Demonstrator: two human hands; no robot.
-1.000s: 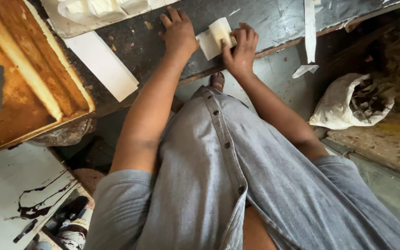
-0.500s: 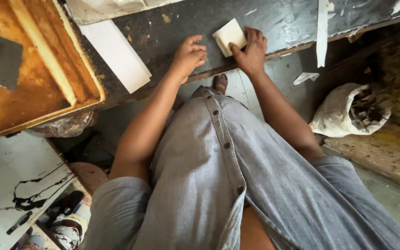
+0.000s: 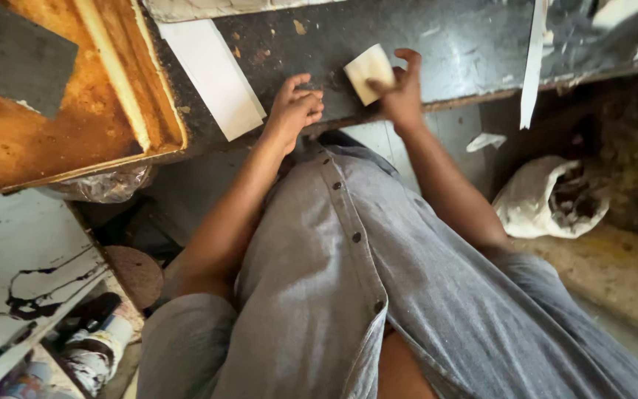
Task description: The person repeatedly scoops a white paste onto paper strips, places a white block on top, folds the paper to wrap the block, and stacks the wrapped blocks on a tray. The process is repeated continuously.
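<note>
Cream paper block (image 3: 368,72) pinched in my right hand (image 3: 402,94); my left hand (image 3: 294,112) rests curled, empty, on the dark counter (image 3: 452,44).

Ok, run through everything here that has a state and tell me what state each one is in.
Right hand: gripping the pale block.
Pale block: held tilted over the dark bench.
Left hand: empty, fingers curled, resting on the bench edge.
White sheet: lying flat on the bench.
White strip: hanging over the bench edge.
Sack: open, on the floor.
Shirt: unbuttoned at the bottom.
</note>
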